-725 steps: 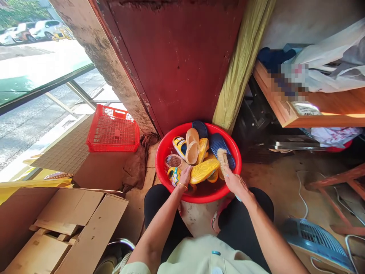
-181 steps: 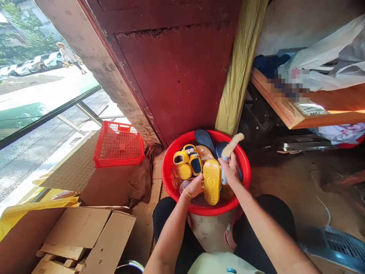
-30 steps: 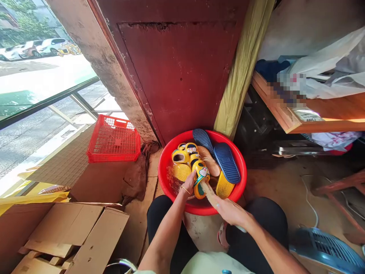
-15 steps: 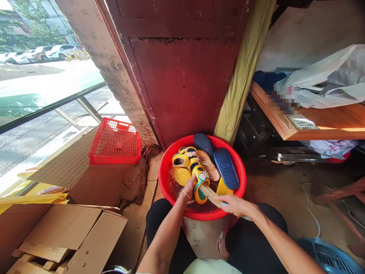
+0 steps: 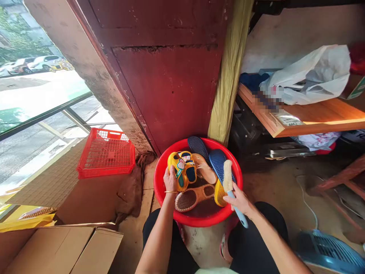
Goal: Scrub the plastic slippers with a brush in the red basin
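Over a red basin (image 5: pixel 196 220) of dark water, my left hand (image 5: pixel 170 180) grips a yellow clog (image 5: pixel 173 159) with a cartoon charm and a green-blue inside. Another yellow clog (image 5: pixel 191 171) lies against it. My right hand (image 5: pixel 239 198) is closed round the light-blue handle of a scrub brush (image 5: pixel 228 177), held bristle end up at the basin's right rim, apart from the clog. Navy slippers (image 5: pixel 218 161) lean at the back right. A tan sandal (image 5: pixel 205 169), a brown shoe (image 5: pixel 189 199) with a textured sole, and a yellow sole (image 5: pixel 220 194) also lie in the basin.
Behind the basin stands a dark red door (image 5: pixel 171 95) beside a yellowish curtain (image 5: pixel 225 87). A red crate (image 5: pixel 107 154) and cardboard boxes (image 5: pixel 54 247) are at left. To the right are a wooden shelf (image 5: pixel 319 116) with a plastic bag and a blue fan (image 5: pixel 332 249) on the floor.
My right hand has drawn the brush out of the clog and lifted it upright to the right. My left hand has moved the clog left, beside the other clog. The brown shoe now shows.
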{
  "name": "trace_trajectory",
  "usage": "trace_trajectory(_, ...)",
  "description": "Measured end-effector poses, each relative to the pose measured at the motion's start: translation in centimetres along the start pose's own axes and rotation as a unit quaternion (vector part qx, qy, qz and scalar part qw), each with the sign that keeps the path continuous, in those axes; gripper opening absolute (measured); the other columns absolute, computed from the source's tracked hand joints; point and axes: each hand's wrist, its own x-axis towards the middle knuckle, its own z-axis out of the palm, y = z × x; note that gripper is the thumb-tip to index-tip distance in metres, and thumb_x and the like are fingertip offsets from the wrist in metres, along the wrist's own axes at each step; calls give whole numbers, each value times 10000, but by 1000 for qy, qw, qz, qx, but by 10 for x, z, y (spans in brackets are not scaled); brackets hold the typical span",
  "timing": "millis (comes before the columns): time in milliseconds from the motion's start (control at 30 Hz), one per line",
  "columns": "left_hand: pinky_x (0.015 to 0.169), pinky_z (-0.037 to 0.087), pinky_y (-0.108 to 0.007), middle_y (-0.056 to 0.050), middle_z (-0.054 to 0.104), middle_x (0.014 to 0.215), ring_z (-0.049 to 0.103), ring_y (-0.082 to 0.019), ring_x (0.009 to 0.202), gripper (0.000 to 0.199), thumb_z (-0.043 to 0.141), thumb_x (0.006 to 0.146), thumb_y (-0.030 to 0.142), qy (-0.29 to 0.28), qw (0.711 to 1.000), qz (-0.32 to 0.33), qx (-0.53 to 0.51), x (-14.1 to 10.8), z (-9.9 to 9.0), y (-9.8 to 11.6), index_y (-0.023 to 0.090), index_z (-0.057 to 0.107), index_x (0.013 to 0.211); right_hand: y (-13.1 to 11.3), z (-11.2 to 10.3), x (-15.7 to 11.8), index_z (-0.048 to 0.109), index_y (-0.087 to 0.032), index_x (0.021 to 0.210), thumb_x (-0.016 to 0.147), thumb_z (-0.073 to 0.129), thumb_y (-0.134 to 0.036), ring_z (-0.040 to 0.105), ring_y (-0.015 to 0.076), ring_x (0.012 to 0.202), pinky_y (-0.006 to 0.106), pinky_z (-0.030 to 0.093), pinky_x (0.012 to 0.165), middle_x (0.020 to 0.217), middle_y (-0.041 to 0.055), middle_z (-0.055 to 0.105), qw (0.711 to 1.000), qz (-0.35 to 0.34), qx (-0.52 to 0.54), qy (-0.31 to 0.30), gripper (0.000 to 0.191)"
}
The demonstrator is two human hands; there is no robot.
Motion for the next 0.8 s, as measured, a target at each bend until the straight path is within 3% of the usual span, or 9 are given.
trace_trajectory(100, 1131, 392, -390, -159, 521, 1479, 494, -270, 1364, 633, 498, 951, 520, 145, 981, 67, 106, 5, -7, 0, 175, 422, 1476, -22, 4, 45, 180, -209, 1585, 889, 528, -386, 700, 199, 677, 267, 505, 564, 925, 71, 724, 988, -10, -117, 99, 798)
trace_trajectory(167, 1207, 288, -412, -175, 387, 1583, 369, -272, 1467, 674, 485, 958, 487, 191, 958, 124, 174, 4, -9, -4, 159, 339, 1528, -38, 10, 76, 137, -187, 1608, 900, 535, -381, 730, 252, 844, 302, 526, 660, 1114, 165, 719, 970, -27, -204, 127, 834)
trace_trajectory(233, 1225, 245, -448, -175, 404, 1575, 349, -285, 1479, 651, 488, 953, 474, 149, 944, 149, 254, 2, -7, -10, 165, 376, 1514, -50, 18, 104, 83, -135, 1620, 909, 538, -401, 728, 296, 909, 340, 532, 719, 1159, 222, 707, 953, -28, -276, 124, 884)
trace_trajectory(333, 1216, 171, -587, -175, 487, 1521, 329, -360, 1480, 635, 566, 903, 474, 23, 917, 82, 390, 0, 0, -25, 192, 467, 1464, -55, 31, 135, 49, -73, 1615, 919, 518, -392, 725, 311, 917, 366, 537, 753, 1142, 245, 713, 937, -36, -335, 93, 898)
trace_trajectory(433, 1205, 66, -656, -166, 422, 1573, 206, -401, 1522, 659, 611, 862, 456, -46, 876, 41, 479, 0, 6, -43, 194, 489, 1455, -51, 39, 149, 85, -53, 1604, 934, 490, -376, 726, 309, 901, 369, 536, 742, 1100, 236, 727, 931, -36, -351, 91, 847)
trace_trajectory(567, 1220, 11, -626, -161, 310, 1632, 120, -375, 1549, 679, 577, 863, 380, -93, 847, 44, 521, 0, 6, -58, 174, 435, 1494, -44, 37, 141, 181, -133, 1587, 974, 447, -452, 722, 270, 888, 325, 523, 728, 1062, 170, 745, 935, -31, -334, 115, 741)
trace_trajectory(667, 1222, -2, -615, -210, 294, 1626, 98, -361, 1555, 704, 527, 892, 387, -125, 843, 36, 522, 0, 3, -66, 110, 374, 1522, -33, 37, 120, 218, -175, 1579, 970, 462, -406, 713, 253, 929, 312, 512, 771, 1179, 155, 719, 933, -76, -329, 120, 695)
trace_trajectory(800, 1222, -16, -602, -241, 320, 1606, 102, -354, 1555, 717, 524, 899, 381, -156, 830, 40, 534, -3, 3, -76, 80, 350, 1526, -12, 51, 92, 312, -193, 1544, 909, 514, -302, 690, 239, 1016, 298, 502, 839, 1242, 124, 697, 927, -93, -355, 73, 675)
